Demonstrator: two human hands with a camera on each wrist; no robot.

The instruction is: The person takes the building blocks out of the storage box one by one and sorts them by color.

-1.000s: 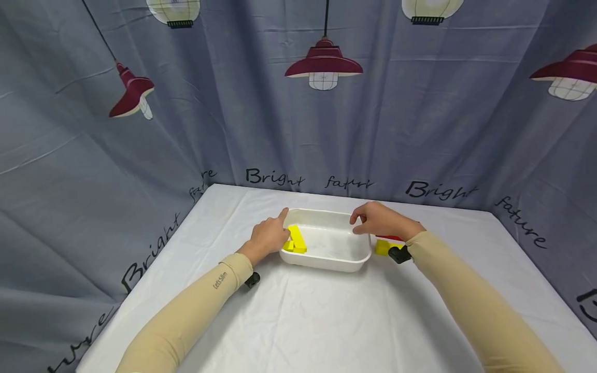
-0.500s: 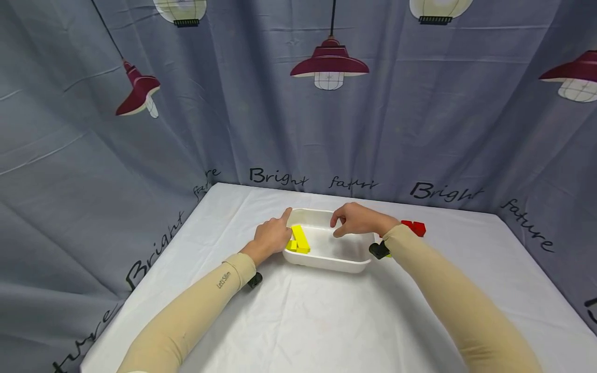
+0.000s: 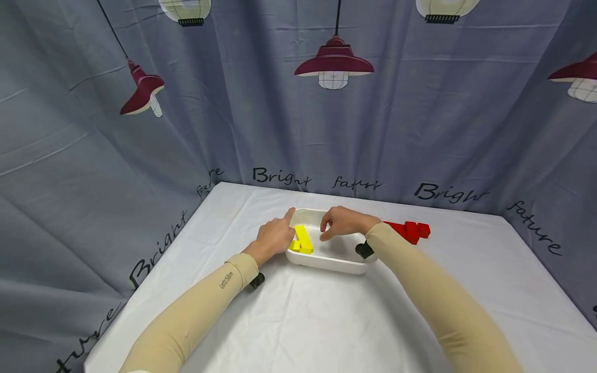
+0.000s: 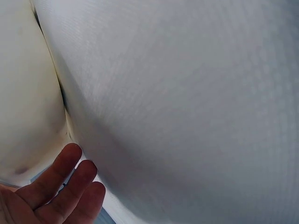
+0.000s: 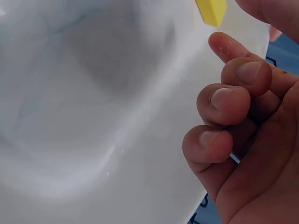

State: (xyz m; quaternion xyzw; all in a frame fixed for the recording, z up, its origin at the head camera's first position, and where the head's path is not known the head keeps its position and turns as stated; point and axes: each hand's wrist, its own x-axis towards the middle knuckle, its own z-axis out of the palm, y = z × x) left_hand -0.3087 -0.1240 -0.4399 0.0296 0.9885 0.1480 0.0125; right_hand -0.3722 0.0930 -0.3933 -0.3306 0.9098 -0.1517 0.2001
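Note:
A white tray point(image 3: 326, 263) stands on the white-covered table. Inside its left end lie a long yellow block point(image 3: 304, 240) and a small yellow block point(image 3: 295, 246). My left hand point(image 3: 272, 237) rests at the tray's left side, index finger stretched along the rim. In the left wrist view, three fairly straight fingers point(image 4: 70, 191) lie beside the tray's outer wall point(image 4: 28, 84). My right hand point(image 3: 342, 221) hovers over the tray, thumb and index apart with nothing between them. In the right wrist view its other fingers point(image 5: 208, 144) curl loosely, near a yellow block point(image 5: 214, 10).
Several red blocks point(image 3: 410, 231) lie on the table right of the tray, partly behind the right sleeve point(image 3: 420, 274). Small black cameras point(image 3: 364, 250) sit under the wrists. A grey printed curtain point(image 3: 280, 119) hangs behind the table point(image 3: 303, 316).
My right hand has moved left across the tray, nearer the yellow blocks. More red blocks show now, while yellow pieces right of the tray are hidden. The left hand stays at the rim.

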